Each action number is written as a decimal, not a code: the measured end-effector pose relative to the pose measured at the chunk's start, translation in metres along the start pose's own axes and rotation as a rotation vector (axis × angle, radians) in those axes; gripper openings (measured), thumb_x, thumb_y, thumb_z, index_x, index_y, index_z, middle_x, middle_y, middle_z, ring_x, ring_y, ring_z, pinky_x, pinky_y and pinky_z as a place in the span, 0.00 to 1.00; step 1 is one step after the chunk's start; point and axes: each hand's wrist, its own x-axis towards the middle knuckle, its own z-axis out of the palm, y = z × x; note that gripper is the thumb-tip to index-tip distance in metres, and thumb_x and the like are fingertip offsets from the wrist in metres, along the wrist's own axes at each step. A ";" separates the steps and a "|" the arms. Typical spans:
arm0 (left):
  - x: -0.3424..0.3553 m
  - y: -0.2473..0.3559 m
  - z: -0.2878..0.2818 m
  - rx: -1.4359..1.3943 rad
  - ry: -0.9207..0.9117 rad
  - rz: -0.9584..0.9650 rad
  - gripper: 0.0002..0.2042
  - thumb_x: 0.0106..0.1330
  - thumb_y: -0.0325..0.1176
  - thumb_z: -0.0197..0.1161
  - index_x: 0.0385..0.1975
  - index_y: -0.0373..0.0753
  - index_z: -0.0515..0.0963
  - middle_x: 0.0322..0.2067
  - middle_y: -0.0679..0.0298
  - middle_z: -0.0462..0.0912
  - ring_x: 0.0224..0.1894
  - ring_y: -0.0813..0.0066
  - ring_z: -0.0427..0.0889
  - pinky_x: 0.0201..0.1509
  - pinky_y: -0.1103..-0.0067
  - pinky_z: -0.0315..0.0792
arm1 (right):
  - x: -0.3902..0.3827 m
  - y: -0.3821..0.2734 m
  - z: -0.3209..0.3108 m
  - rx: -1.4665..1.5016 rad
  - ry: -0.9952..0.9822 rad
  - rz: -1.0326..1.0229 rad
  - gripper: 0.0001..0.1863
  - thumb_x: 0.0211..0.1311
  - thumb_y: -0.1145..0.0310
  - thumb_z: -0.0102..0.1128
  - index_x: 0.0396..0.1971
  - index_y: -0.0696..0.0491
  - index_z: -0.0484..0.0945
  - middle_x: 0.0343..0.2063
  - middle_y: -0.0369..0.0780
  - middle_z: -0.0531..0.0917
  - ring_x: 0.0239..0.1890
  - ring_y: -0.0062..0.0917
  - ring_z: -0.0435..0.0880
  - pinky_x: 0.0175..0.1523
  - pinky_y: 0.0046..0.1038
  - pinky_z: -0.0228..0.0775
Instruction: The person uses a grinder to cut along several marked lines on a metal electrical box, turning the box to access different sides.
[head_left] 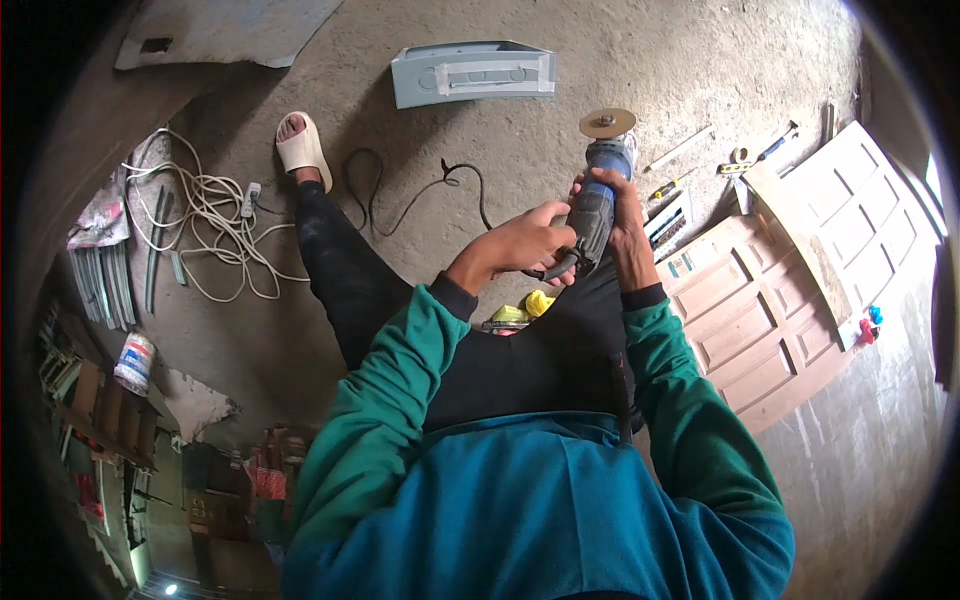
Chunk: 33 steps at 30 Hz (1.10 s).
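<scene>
A blue and black angle grinder [597, 212] is held up in front of my right thigh, its head pointing away from me. At its far end sits a round tan disc [608, 123]. My right hand [624, 205] is wrapped around the grinder's body from the right side. My left hand [535, 240] is closed at the rear of the grinder, beside its black cord; its exact grip is partly hidden. On the floor ahead, apart from the disc, stands a grey box [473, 75] with whitish strips and oval marks on its near side.
A black power cord [410, 210] and a coiled white extension cord [215, 225] lie to the left, near metal strips [103, 285] and a white bucket [134, 362]. Wooden panels [750, 320] lean at the right, near a yellow screwdriver [668, 187]. Yellow items [525, 308] lie between my legs.
</scene>
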 end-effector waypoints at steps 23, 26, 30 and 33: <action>-0.001 0.005 0.028 1.228 0.189 0.109 0.34 0.45 0.50 0.66 0.45 0.25 0.69 0.30 0.41 0.80 0.37 0.44 0.81 0.44 0.61 0.74 | -0.014 0.022 -0.024 0.065 0.081 0.046 0.15 0.52 0.65 0.61 0.35 0.58 0.69 0.24 0.44 0.79 0.24 0.32 0.80 0.32 0.34 0.78; 0.006 -0.030 0.023 1.184 0.250 0.129 0.36 0.48 0.43 0.65 0.52 0.22 0.62 0.33 0.37 0.79 0.41 0.43 0.79 0.46 0.62 0.73 | -0.013 0.032 -0.024 -0.117 0.195 -0.176 0.13 0.50 0.68 0.61 0.33 0.60 0.72 0.24 0.43 0.78 0.23 0.32 0.81 0.30 0.33 0.77; 0.009 -0.065 0.008 0.945 0.248 0.216 0.38 0.49 0.37 0.66 0.55 0.20 0.56 0.39 0.34 0.76 0.45 0.41 0.76 0.49 0.62 0.71 | -0.009 0.039 -0.019 -0.336 0.175 -0.261 0.13 0.49 0.70 0.62 0.31 0.61 0.72 0.24 0.44 0.78 0.23 0.32 0.82 0.29 0.33 0.77; 0.011 -0.082 0.001 0.936 0.320 0.289 0.39 0.49 0.36 0.64 0.57 0.21 0.53 0.38 0.32 0.76 0.45 0.41 0.76 0.53 0.60 0.69 | -0.012 0.037 -0.006 -0.408 0.146 -0.247 0.13 0.47 0.71 0.63 0.31 0.62 0.72 0.23 0.44 0.78 0.22 0.32 0.81 0.29 0.32 0.77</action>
